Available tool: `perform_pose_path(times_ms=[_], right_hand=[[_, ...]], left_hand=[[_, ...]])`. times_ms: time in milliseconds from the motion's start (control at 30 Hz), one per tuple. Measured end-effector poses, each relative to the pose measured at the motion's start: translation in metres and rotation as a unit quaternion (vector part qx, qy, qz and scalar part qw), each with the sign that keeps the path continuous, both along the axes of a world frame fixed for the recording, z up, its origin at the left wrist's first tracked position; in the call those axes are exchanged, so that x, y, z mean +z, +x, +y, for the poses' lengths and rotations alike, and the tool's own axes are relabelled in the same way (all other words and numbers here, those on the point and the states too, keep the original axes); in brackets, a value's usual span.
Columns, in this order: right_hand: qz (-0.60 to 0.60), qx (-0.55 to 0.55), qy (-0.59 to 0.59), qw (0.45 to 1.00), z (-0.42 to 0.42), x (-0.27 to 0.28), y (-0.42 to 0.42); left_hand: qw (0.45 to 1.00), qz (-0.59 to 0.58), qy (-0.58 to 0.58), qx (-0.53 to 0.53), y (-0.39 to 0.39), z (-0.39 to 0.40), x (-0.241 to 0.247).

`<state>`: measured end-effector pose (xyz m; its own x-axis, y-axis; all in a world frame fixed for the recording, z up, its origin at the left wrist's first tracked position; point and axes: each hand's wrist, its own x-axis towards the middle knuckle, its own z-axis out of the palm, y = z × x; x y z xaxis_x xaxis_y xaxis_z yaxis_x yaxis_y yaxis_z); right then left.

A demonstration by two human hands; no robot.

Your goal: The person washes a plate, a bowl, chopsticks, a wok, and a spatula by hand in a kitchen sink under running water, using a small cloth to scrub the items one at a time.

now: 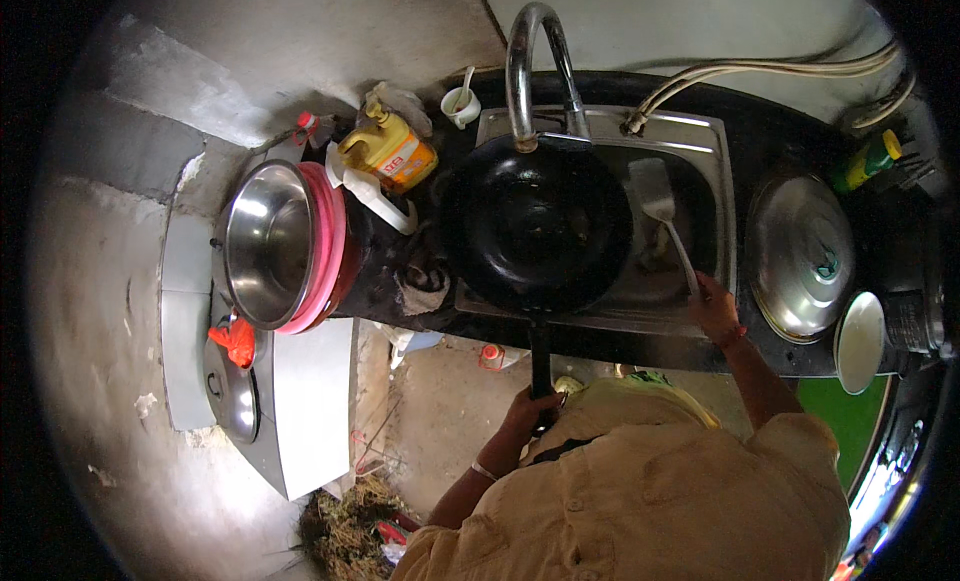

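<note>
My left hand is closed around the long black handle of a wok. The wok's dark, wet-looking bowl lies over the left part of a stainless steel sink, below the curved chrome faucet. In my right hand is the handle of a metal spatula. Its flat blade is over the right side of the sink basin, apart from the wok's rim. Part of the basin is hidden beneath the wok.
Left of the sink are a yellow detergent jug, a crumpled rag, and a steel basin against pink basins. A white cup stands behind. To the right are a domed metal lid and a white bowl.
</note>
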<state>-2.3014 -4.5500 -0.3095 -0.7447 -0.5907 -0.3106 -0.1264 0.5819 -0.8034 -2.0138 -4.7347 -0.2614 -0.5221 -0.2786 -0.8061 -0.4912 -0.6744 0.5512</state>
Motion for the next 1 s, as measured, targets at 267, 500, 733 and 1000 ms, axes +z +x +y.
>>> perform_pose_path(times_ms=[267, 500, 733, 1000], right_hand=[[-0.06, 0.109, 0.048, 0.991, -0.018, -0.064, -0.017], [0.086, 0.185, 0.009, 0.979, -0.134, 0.027, -0.075], [0.299, 0.299, -0.092, 0.901, -0.269, 0.043, -0.089], [0.29, 0.347, 0.124, 0.883, -0.277, 0.068, -0.082]], left_hand=[[0.999, -0.039, -0.025, -0.023, -0.001, -0.001, -0.001], [0.999, -0.029, -0.031, -0.01, 0.008, 0.0, -0.02], [0.999, -0.039, -0.03, -0.015, 0.007, -0.001, -0.018], [1.0, -0.028, -0.002, -0.009, 0.007, -0.003, -0.017]])
